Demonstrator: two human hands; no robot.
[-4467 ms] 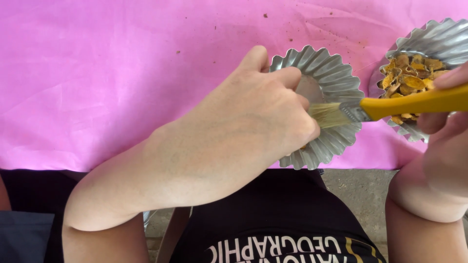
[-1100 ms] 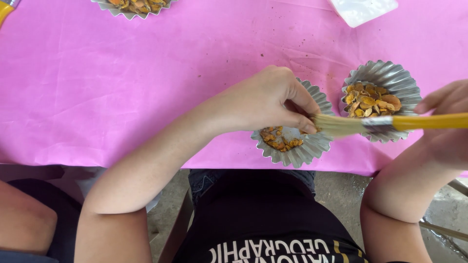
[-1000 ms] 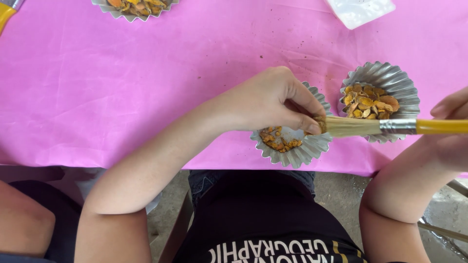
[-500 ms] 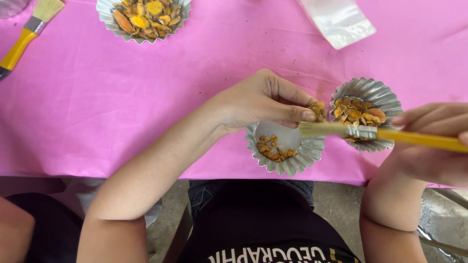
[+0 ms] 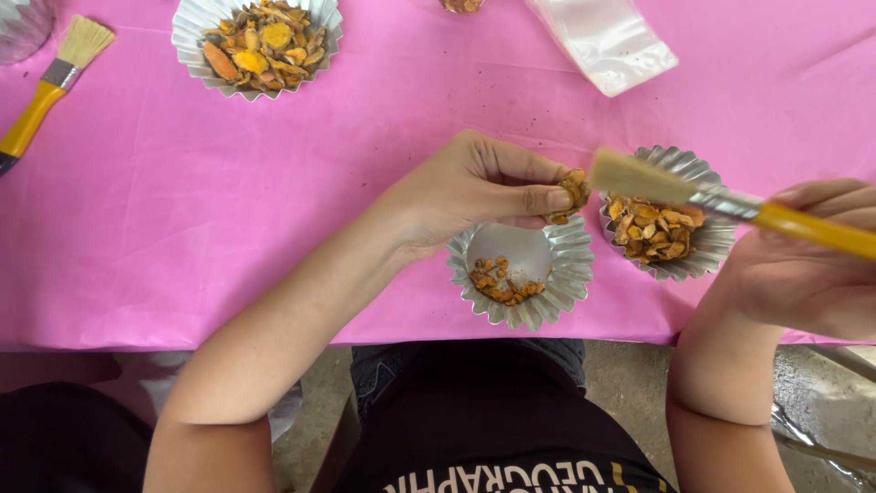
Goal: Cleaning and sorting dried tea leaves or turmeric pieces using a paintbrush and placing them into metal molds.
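The left hand (image 5: 465, 192) has its grip pinched shut, thumb against fingertips, on a dried orange piece (image 5: 573, 194), held in the air just above the near tin (image 5: 520, 274) at the centre of the frame. The right hand (image 5: 808, 265), at the right edge, is closed around the yellow handle of a brush (image 5: 712, 196); its bristles point left and stand just beside the pinched piece, apart from it or barely touching, I cannot tell which. The near tin is a fluted foil cup with a few small orange bits at its lower side and much bare metal. Just to its right sits a second tin (image 5: 703, 256), well filled with the same dried pieces, partly under the brush. Both rest on a pink worktop (image 5: 274, 201), close to its near edge. In the upper left lie a third tin (image 5: 257, 41) full of pieces and a spare brush (image 5: 50, 78); a clear bag (image 5: 607, 41) lies at the top. The piece is small and held only by its end, so a firm stroke could flick it out of the pinch onto the cloth or the floor. The tins look light and could be tipped over the edge by a wrist.
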